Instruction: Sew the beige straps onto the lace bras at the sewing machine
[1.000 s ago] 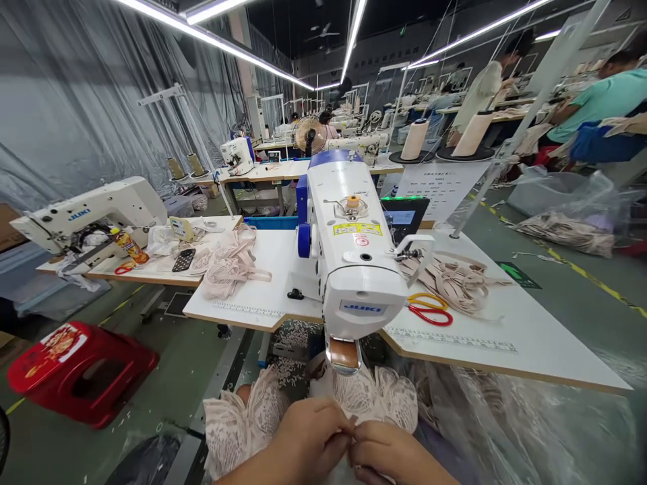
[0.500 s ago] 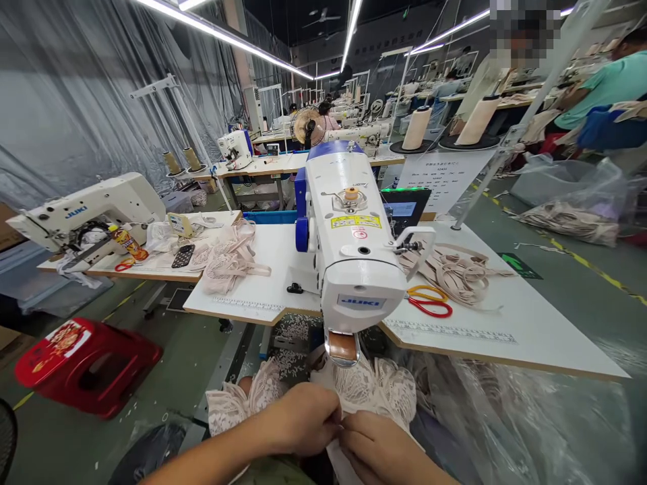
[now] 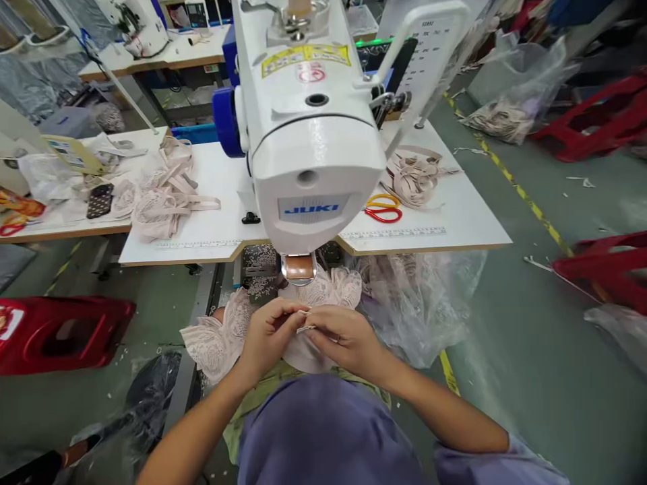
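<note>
Downward, looking at a lap beneath a sewing station. Shows a left hand [image 3: 267,333] curled nearly closed, thumb and forefinger pinched on a thin pale strip [image 3: 304,329] at the edge of a pink lace piece [image 3: 220,340]. Shows a right hand [image 3: 346,337] meeting it from the other side, fingers likewise drawn tight on the same strip, fingertips of both hands almost touching. Finds the lace piece spread over the lap, under the hands and out to the left, with a scalloped edge rising toward the machine (fine pattern too blurred to describe). Places a white sewing machine [image 3: 313,135] labelled JUKI directly above the hands, its head overhanging the front edge of a white table [image 3: 455,225]. Puts red-and-yellow scissors [image 3: 384,207] on the table just right of the machine, near a heap of beige straps [image 3: 417,176]. Sets a heap of pale lace and straps [image 3: 162,195] on the left part of the table, well apart from the hands. Adds a clear plastic bag [image 3: 419,303] hanging below the table edge at right, holding more pale fabric, and a red plastic stool [image 3: 55,333] on the floor at far left.
</note>
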### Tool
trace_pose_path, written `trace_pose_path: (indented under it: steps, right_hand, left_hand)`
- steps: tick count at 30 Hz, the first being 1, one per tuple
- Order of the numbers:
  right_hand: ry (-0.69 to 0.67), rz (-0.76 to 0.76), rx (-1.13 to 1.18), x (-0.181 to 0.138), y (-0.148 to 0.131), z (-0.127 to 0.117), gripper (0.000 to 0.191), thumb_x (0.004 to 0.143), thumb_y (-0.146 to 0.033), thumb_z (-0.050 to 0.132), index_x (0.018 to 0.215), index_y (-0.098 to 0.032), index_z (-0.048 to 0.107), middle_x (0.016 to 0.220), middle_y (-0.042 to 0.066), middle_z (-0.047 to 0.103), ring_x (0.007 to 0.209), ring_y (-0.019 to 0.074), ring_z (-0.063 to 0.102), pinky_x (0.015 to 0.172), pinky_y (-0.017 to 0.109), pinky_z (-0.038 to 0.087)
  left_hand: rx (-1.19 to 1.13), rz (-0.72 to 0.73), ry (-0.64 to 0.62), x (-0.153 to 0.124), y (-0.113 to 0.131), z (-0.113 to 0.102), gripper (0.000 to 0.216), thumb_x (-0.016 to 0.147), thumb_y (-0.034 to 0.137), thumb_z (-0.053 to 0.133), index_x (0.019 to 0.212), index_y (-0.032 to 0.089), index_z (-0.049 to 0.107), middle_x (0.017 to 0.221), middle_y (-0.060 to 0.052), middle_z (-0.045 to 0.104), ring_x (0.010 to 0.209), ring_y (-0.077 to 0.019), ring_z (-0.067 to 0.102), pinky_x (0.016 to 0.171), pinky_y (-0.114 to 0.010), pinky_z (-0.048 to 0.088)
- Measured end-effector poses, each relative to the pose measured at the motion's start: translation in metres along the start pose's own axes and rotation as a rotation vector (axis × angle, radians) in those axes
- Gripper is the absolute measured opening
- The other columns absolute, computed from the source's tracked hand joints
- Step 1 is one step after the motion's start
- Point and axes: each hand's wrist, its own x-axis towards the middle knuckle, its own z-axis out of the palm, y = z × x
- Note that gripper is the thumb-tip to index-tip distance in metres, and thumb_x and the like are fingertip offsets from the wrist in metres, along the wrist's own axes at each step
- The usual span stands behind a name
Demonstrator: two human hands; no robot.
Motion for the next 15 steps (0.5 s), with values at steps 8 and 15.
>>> trace_pose_path:
  steps: [8,15]
  right_hand:
    - [0.022,0.105,0.031,-0.002,0.001,0.002,0.013,0.094,-0.023,0.055,0.091,-0.022,0.068,0.083,0.002,0.072,0.076,0.0137,0.065,0.07,0.024,0.049]
    - [0.088,0.236,-0.038,0.003,0.01,-0.013,0.019,0.097,-0.033,0.055,0.092,-0.022,0.07,0.077,0.0,0.069,0.07,0.013,0.062,0.064,0.023,0.044]
  left_hand:
    - [0.289,0.25,0.071,0.001,-0.006,0.0,0.014,0.094,0.023,0.059,0.084,0.018,0.068,0.078,-0.003,0.067,0.073,-0.0138,0.062,0.065,-0.023,0.048]
    - [0.457,0.333,0.147,0.004,-0.003,0.0,0.015,0.095,0.016,0.055,0.095,0.018,0.07,0.083,-0.003,0.072,0.076,-0.0134,0.066,0.067,-0.022,0.051]
